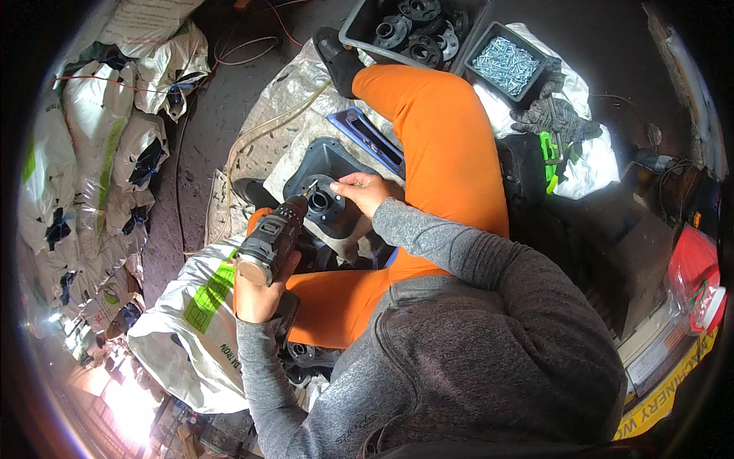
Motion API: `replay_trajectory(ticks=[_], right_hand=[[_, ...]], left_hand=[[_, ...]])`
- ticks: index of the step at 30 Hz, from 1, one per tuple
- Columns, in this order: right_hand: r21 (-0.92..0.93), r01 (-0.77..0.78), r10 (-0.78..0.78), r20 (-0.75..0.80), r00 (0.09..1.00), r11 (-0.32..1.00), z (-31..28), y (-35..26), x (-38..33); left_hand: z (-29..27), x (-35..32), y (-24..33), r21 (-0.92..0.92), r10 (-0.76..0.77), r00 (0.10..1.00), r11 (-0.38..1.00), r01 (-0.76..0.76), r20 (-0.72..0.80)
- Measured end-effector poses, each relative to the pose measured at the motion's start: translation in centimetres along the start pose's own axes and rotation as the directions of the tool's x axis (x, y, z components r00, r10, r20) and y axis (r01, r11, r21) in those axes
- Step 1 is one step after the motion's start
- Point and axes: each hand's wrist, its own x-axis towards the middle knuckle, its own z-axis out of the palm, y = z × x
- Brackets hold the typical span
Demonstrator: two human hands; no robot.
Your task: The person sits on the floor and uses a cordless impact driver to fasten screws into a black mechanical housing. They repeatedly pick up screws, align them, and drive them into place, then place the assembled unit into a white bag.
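Observation:
My left hand (261,297) grips a black and grey cordless drill (269,243), its chuck end pointed at a round black flange (333,210) with a central collar. The flange sits on a dark grey square-based plastic part (345,155) between my legs. My right hand (365,191) reaches in from the right, thumb and fingers pinched at the flange's edge. Whatever is between those fingertips is too small to make out. A slim light-coloured piece shows near the drill tip, close to the collar. Beside the plastic part lies a blue frame-like piece (368,139).
Beyond my knee stand a grey bin (365,52) of black flanges and a smaller tub of silver screws (508,66). Grey gloves (552,118) and a green-handled tool (549,159) lie at right. White sacks (99,145) line the left; another sack (180,336) sits near my left arm.

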Motion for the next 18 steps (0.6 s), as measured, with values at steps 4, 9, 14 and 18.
replay_trajectory(ticks=[4,9,14,18], right_hand=[[-0.089,-0.029,0.032,0.024,0.999,0.996,0.4,0.7,0.0],[-0.143,-0.061,0.064,0.012,0.998,0.988,0.6,0.2,-0.7],[-0.075,-0.082,0.085,0.043,0.995,0.994,0.8,-0.8,-1.1],[-0.055,-0.084,0.087,0.051,0.995,0.995,1.0,-0.6,-1.1]], left_hand=[[-0.7,1.4,0.8,-0.081,-0.063,0.994,0.994,0.070,0.088],[-2.4,3.0,2.1,0.029,-0.097,0.977,0.995,0.093,0.192],[-2.2,4.1,3.2,0.167,0.121,0.978,0.975,-0.150,0.170],[-2.2,5.0,2.6,0.214,0.111,0.959,0.962,-0.169,0.261]])
